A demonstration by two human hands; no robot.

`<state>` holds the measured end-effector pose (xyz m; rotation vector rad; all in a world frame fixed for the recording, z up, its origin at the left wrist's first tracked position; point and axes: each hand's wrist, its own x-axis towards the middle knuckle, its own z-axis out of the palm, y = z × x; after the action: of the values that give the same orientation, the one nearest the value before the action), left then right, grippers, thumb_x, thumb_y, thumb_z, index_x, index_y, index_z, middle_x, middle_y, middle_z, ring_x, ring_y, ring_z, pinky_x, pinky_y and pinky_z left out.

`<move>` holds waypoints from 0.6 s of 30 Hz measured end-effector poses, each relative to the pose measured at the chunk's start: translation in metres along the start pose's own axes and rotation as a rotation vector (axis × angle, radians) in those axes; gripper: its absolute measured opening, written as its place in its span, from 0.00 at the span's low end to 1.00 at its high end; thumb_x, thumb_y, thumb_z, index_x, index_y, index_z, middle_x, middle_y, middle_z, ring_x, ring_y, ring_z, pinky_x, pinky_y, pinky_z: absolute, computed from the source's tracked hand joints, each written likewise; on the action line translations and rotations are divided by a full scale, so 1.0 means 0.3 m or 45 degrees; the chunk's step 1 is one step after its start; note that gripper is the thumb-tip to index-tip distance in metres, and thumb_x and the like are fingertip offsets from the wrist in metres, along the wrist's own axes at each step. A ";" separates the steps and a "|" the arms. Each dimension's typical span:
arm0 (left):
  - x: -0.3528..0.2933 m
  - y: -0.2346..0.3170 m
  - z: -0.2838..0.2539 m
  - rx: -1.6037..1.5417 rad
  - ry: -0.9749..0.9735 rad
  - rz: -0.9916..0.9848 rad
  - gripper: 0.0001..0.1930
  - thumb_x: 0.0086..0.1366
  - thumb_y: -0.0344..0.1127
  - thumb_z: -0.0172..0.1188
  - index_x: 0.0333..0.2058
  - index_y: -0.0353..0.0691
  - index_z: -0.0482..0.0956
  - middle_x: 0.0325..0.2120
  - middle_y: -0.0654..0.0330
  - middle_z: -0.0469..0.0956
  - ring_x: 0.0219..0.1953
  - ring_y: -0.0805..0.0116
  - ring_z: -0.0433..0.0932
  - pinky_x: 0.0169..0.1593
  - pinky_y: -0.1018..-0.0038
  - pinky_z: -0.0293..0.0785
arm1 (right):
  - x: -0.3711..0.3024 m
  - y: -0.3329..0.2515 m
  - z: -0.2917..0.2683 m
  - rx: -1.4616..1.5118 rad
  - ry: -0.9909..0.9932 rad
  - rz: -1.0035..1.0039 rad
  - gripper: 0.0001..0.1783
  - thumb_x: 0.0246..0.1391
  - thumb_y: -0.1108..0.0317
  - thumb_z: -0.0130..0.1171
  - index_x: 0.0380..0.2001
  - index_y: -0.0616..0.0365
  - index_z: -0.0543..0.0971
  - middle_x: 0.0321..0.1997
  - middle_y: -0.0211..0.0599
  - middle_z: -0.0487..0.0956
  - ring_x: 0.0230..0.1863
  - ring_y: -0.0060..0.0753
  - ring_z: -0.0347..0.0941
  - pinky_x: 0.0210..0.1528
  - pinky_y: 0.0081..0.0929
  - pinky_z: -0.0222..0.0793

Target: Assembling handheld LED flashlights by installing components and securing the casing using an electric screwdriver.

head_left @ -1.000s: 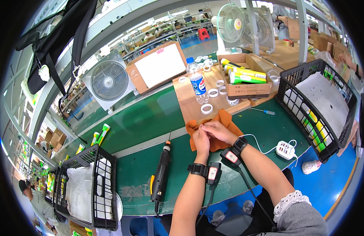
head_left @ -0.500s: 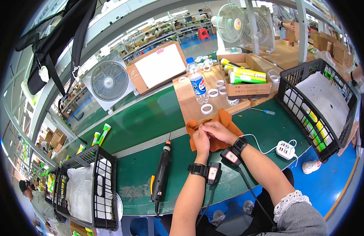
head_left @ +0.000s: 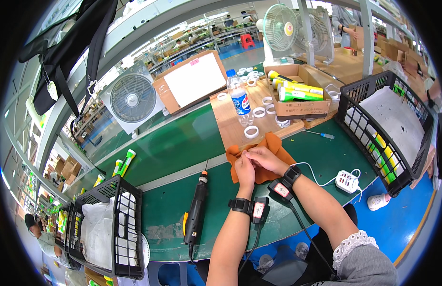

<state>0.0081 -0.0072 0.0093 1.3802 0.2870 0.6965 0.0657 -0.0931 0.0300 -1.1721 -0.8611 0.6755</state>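
An orange cloth (head_left: 277, 147) lies crumpled on the green bench, partly on the edge of a wooden board. Over it, my left hand (head_left: 245, 168) and my right hand (head_left: 263, 158) meet with their fingertips together. Both hands are closed in a pinch; whatever sits between the fingers is too small or hidden. Each wrist wears a black strap with a small cabled box. Left of my left forearm lies a black electric screwdriver (head_left: 197, 209), its bit pointing away from me.
Black crates stand at left (head_left: 117, 229) and right (head_left: 388, 138). A cardboard box (head_left: 302, 109) holds yellow-green flashlights. Near it are a drink bottle (head_left: 241, 102), white rings (head_left: 251, 132) and a small screwdriver (head_left: 327, 136). A white power adapter (head_left: 347, 181) lies right of my arm.
My hands stay over the cloth, almost unmoved. At the far left edge, a person in a dark cap has shifted slightly.
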 end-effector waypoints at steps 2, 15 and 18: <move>-0.002 0.002 0.000 -0.006 0.004 0.005 0.21 0.67 0.42 0.41 0.15 0.41 0.66 0.13 0.69 0.65 0.17 0.81 0.61 0.21 0.81 0.56 | -0.002 -0.002 0.001 -0.003 -0.008 -0.017 0.13 0.58 0.58 0.46 0.24 0.53 0.72 0.21 0.18 0.67 0.24 0.10 0.61 0.26 0.11 0.56; 0.015 -0.003 0.006 -0.001 0.029 0.045 0.22 0.66 0.42 0.42 0.14 0.39 0.65 0.12 0.68 0.65 0.16 0.80 0.61 0.20 0.79 0.56 | 0.002 -0.026 0.011 -0.020 0.043 -0.038 0.14 0.57 0.61 0.48 0.20 0.54 0.70 0.19 0.18 0.65 0.22 0.09 0.58 0.24 0.13 0.54; 0.008 -0.004 -0.003 0.167 0.004 0.072 0.22 0.65 0.41 0.43 0.16 0.31 0.66 0.13 0.66 0.68 0.16 0.77 0.64 0.18 0.75 0.57 | -0.013 -0.069 0.039 -0.270 0.328 -0.384 0.12 0.55 0.69 0.51 0.18 0.57 0.68 0.16 0.21 0.67 0.19 0.10 0.60 0.21 0.15 0.57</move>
<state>0.0097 -0.0052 0.0083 1.5170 0.3014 0.7369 0.0542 -0.0960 0.0508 -1.2527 -0.8799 0.1847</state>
